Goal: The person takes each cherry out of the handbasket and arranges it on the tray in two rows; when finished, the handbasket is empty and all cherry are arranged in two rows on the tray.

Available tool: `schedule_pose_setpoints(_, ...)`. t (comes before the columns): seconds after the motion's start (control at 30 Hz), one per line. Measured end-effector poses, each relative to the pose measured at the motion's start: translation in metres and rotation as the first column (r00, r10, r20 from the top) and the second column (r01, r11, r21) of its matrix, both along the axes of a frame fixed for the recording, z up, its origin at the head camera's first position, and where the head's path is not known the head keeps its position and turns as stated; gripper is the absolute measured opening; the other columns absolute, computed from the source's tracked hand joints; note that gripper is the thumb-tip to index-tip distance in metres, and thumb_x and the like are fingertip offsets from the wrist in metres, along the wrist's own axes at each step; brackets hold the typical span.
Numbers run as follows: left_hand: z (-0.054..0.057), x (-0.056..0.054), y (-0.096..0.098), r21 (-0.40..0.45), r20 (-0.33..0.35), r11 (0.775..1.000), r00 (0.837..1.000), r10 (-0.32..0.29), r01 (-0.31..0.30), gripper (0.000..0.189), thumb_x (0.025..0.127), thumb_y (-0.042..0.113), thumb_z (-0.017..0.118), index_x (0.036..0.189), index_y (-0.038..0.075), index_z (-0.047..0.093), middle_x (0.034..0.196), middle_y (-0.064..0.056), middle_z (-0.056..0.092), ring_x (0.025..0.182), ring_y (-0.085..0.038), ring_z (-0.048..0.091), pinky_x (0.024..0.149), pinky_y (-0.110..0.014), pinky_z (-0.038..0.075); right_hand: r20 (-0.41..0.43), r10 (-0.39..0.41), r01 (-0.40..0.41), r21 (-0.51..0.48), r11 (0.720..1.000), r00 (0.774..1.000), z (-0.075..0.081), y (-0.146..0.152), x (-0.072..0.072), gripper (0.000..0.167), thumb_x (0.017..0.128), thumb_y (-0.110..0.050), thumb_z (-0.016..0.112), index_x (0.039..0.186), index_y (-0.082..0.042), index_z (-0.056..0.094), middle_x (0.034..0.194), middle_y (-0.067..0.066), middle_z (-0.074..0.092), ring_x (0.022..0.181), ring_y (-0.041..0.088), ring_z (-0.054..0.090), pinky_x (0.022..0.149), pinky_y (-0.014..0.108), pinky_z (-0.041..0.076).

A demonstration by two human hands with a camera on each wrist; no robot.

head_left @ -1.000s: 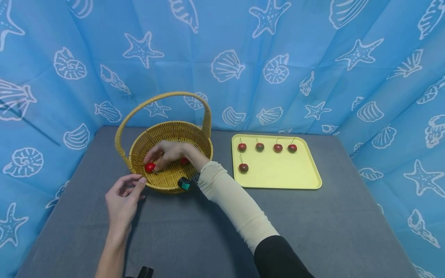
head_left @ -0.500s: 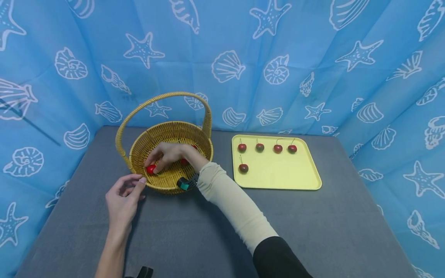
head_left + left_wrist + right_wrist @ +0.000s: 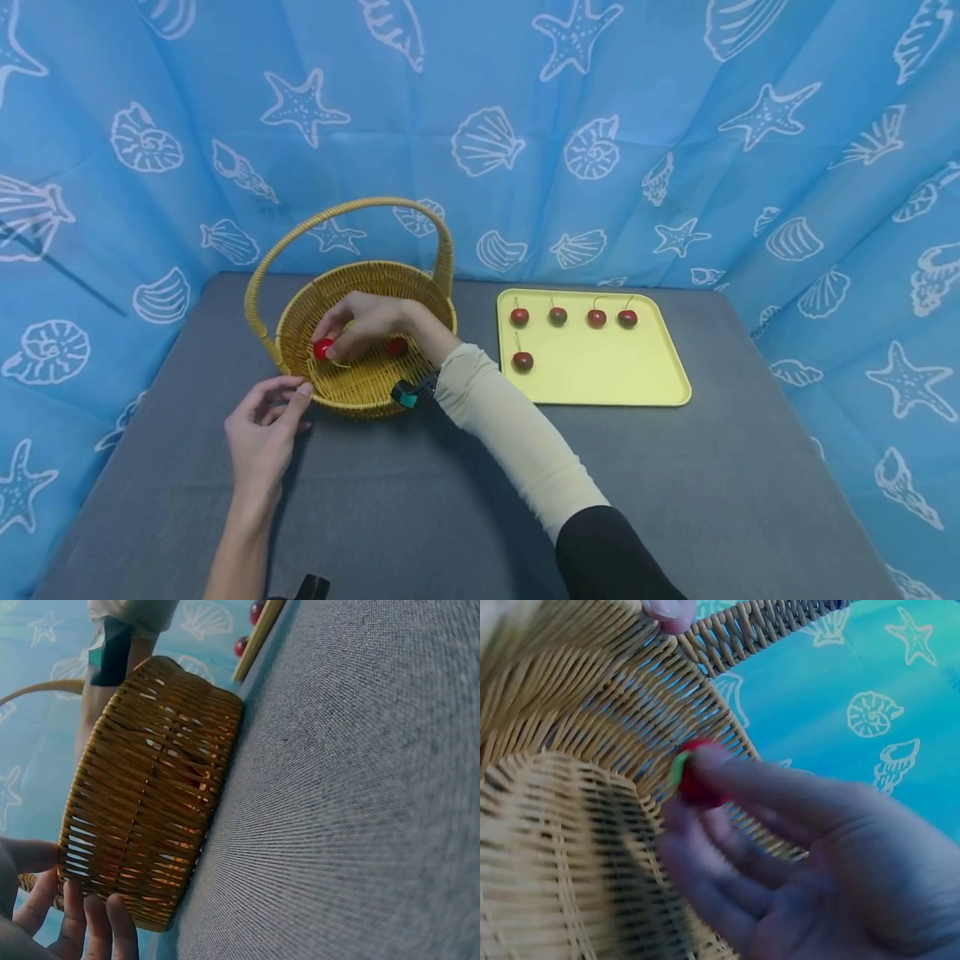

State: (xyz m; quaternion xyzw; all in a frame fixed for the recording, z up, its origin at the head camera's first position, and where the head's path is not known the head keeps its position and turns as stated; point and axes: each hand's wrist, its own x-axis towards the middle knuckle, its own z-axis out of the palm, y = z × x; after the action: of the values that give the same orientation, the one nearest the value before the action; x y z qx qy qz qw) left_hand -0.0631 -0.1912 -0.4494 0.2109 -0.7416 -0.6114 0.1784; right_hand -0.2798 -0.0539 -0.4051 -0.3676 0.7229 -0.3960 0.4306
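Note:
A bright red cherry is pinched between the thumb and fingers of my right hand, inside the round wicker basket. Its green stem shows in the right wrist view. My left hand grips the basket's near left rim, thumb on top and fingers against the woven outer wall. Partly behind my right wrist, another red cherry lies on the basket floor.
To the right of the basket, a yellow tray holds several dark red cherries, most in a row along its far side and one nearer. The tall basket handle arches over the back. A blue curtain hangs behind the grey table.
My right hand has lifted slightly with the cherry in its fingertips. The cherry near its wrist shows more plainly. My left hand stays on the rim.

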Motion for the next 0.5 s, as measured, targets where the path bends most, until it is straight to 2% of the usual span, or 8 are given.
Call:
schedule_pose_setpoints(0.13, 0.000, 0.001, 0.001, -0.016, -0.004, 1.000, 1.000, 0.011, -0.011, 0.026, 0.101, 0.024, 0.080, 0.120, 0.007, 0.076, 0.094, 0.012, 0.068, 0.075, -0.009, 0.072, 0.062, -0.020, 0.063, 0.018, -0.021, 0.023, -0.062, 0.998, 1.000, 0.011, 0.010, -0.001, 0.031, 0.100, -0.010, 0.078, 0.130, -0.009, 0.073, 0.118, 0.011, 0.071, 0.105, 0.028, 0.078, 0.103, 0.049, 0.065)
schedule_pose_setpoints(0.23, -0.001, 0.001, 0.002, -0.035, -0.006, 0.999, 1.000, 0.012, -0.012, 0.027, 0.101, 0.025, 0.080, 0.121, 0.007, 0.075, 0.094, 0.012, 0.068, 0.075, -0.010, 0.072, 0.063, -0.020, 0.063, 0.022, -0.034, 0.036, -0.086, 0.996, 0.999, 0.018, 0.021, -0.003, 0.032, 0.100, -0.009, 0.077, 0.132, -0.009, 0.072, 0.121, 0.012, 0.069, 0.104, 0.026, 0.078, 0.103, 0.050, 0.065)
schedule_pose_setpoints(0.5, 0.000, 0.002, 0.003, -0.033, 0.008, 0.999, 1.000, 0.010, -0.009, 0.028, 0.102, 0.026, 0.079, 0.122, 0.007, 0.076, 0.095, 0.011, 0.067, 0.078, -0.010, 0.072, 0.064, -0.021, 0.063, -0.087, -0.013, 0.007, -0.078, 0.997, 0.996, 0.038, 0.061, -0.007, 0.046, 0.099, -0.017, 0.079, 0.143, -0.008, 0.069, 0.137, 0.007, 0.072, 0.108, 0.022, 0.077, 0.101, 0.046, 0.066)
